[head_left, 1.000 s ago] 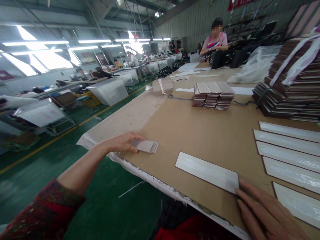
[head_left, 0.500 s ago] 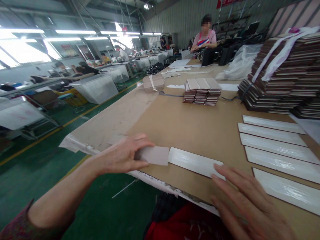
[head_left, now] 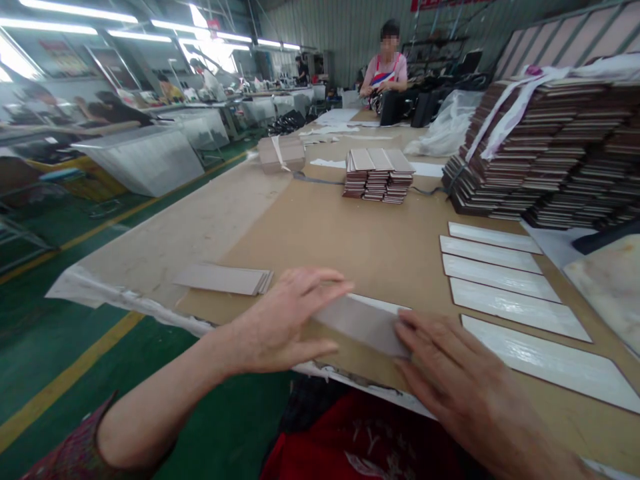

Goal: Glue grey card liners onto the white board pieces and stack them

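A thin grey card (head_left: 367,325) spans the space between my two hands, near the table's front edge. Beneath it lies a glossy white strip (head_left: 383,303), mostly covered, with its far edge showing. My left hand (head_left: 295,320) holds the card's left end, fingers along the far side and thumb along the near side. At the other end, the fingertips of my right hand (head_left: 460,373) grip the card's right corner area. A small stack of grey cards (head_left: 220,279) lies left of my left hand.
Several glossy white strips (head_left: 505,287) lie in a row at right. Bundled brown-edged boards (head_left: 377,177) stand mid-table, and a tall pile of them (head_left: 540,147) at far right. A tied grey bundle (head_left: 281,155) sits further back. Another person (head_left: 385,73) works at the table's far end.
The grey card has shifted right, from beside the white strip to over it. My right hand has come onto its right end. The view has turned right, showing the stack of grey cards.
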`<move>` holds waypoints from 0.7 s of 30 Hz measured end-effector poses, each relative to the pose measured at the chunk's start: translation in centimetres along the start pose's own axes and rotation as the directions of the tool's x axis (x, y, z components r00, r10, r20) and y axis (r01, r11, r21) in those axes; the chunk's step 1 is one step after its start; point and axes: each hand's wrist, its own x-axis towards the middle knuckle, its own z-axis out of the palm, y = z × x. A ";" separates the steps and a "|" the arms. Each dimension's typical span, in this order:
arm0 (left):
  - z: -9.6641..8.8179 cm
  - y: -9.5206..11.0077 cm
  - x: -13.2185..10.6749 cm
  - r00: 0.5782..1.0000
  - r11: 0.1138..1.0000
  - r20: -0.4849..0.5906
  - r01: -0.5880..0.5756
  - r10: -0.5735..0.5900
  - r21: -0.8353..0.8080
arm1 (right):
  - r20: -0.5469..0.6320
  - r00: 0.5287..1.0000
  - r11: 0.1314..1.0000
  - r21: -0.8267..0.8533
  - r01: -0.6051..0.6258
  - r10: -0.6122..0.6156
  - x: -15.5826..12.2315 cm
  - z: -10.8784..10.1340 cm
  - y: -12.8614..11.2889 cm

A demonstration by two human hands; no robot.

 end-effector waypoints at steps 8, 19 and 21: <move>3.7 -3.6 -2.0 0.969 0.970 -0.057 0.239 -0.241 -0.031 | 0.000 0.967 0.966 0.024 -0.256 0.256 -2.7 -0.5 5.7; 6.0 -4.6 -2.6 0.954 0.956 -0.118 0.261 -0.277 -0.134 | 0.172 0.977 0.980 0.126 -0.152 0.129 -1.6 2.9 5.8; 6.1 -4.6 -2.6 0.950 0.952 -0.124 0.270 -0.288 -0.142 | 0.183 0.976 0.982 0.130 -0.138 0.113 -1.4 3.2 5.8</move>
